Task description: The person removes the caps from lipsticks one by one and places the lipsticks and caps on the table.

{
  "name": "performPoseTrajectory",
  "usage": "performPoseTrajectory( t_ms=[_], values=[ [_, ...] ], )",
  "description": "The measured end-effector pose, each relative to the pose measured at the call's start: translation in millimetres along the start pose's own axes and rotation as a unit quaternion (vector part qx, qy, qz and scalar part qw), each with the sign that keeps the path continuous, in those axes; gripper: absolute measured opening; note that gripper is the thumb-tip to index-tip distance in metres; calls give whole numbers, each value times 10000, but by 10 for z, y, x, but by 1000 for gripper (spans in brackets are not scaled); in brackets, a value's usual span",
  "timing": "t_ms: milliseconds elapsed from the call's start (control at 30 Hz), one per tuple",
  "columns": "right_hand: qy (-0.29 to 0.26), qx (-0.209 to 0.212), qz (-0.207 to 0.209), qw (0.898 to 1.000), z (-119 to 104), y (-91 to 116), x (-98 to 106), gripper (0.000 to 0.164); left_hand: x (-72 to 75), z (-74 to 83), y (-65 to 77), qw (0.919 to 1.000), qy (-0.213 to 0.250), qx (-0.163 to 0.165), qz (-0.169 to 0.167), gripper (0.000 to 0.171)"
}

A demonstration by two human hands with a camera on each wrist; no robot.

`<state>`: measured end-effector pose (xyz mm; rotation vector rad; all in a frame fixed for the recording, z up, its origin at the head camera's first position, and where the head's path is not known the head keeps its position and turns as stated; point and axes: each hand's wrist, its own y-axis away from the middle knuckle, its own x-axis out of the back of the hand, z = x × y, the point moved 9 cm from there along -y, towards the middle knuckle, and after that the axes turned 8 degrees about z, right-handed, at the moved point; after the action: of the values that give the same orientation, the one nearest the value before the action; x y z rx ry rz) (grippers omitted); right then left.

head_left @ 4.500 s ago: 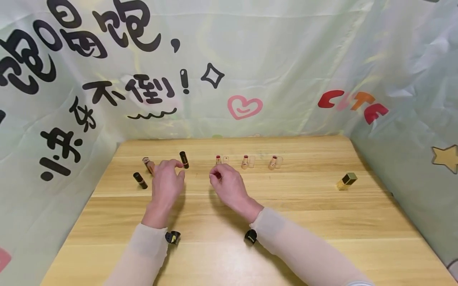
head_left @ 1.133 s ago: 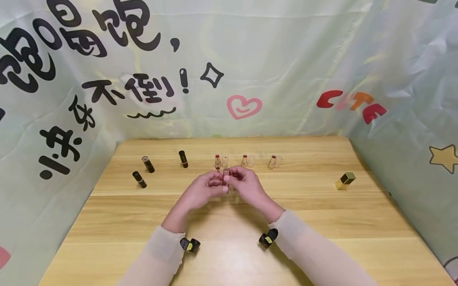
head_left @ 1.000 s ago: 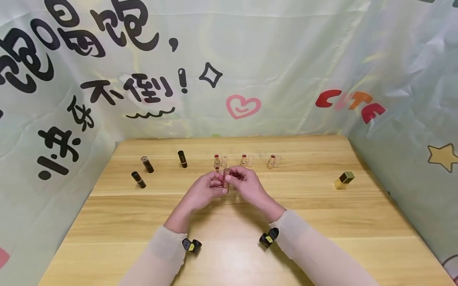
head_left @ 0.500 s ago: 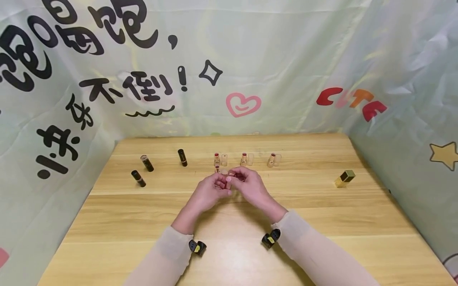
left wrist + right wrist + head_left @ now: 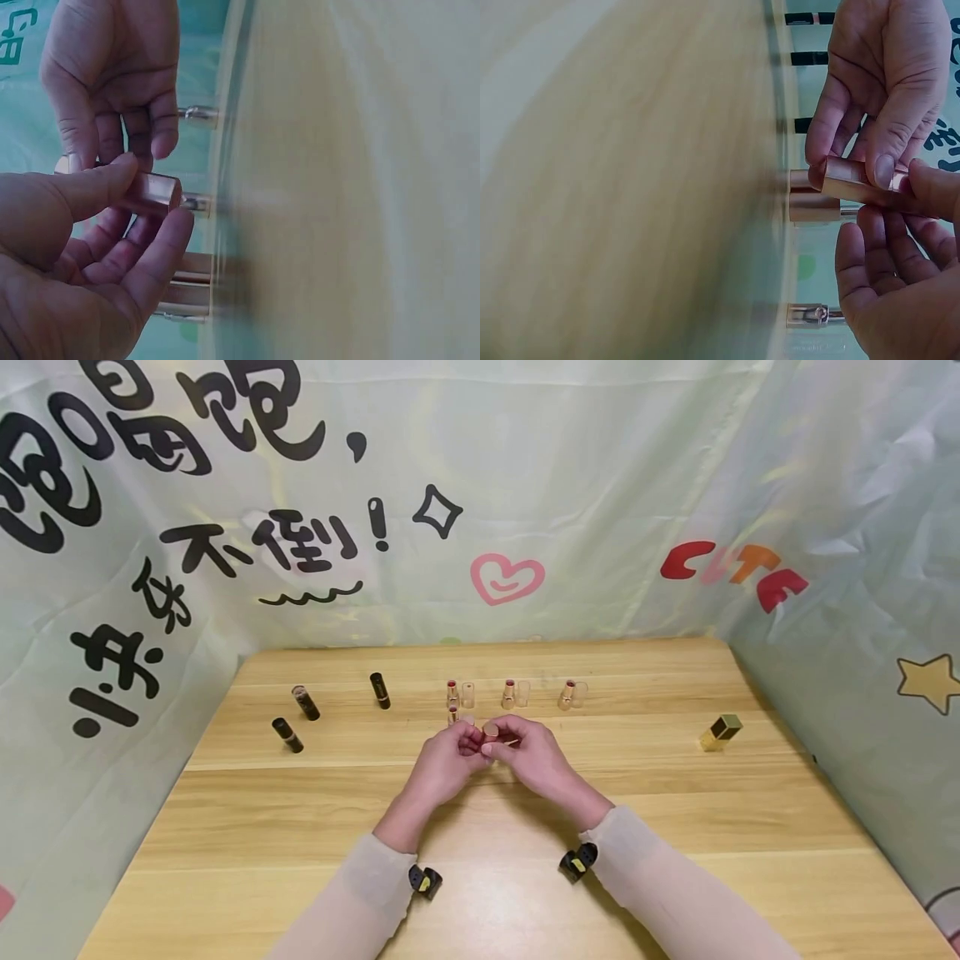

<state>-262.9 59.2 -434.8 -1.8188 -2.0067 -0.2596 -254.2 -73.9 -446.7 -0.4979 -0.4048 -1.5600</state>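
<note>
A rose-gold lipstick tube is held between both hands above the middle of the table. My left hand pinches one end of it with thumb and fingers; in the left wrist view the tube's flat end sticks out past the thumb. My right hand grips the other end, its thumb and fingertips against the tube in the right wrist view. Just behind the hands stands a small uncapped lipstick, partly hidden by the left fingers.
Behind stand uncapped lipsticks with clear caps beside them: a left one, a middle one and a right one. Black tubes and a clear-topped black tube are at left. A gold lipstick stands far right.
My left hand has come from beside the black tubes to meet the right hand at the rose-gold tube. Lately both hands shift slightly right and the tube turns between them.
</note>
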Motion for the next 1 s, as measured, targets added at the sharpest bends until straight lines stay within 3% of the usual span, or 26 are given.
performPoseTrajectory(
  t_ms=[433, 633, 1000],
  values=[
    [171, 366, 30, 9992, 10, 0, 70, 15, -83, 50, -28, 9990, -413, -89, 130, 23],
    [117, 548, 84, 9984, -8, -26, 134, 12, -105, 78, -61, 9994, -262, -218, 116, 24],
    [180, 484, 135, 9986, 1, -36, 191, 13, -125, 101, -74, 9993, -94, -367, -22, 27]
  ],
)
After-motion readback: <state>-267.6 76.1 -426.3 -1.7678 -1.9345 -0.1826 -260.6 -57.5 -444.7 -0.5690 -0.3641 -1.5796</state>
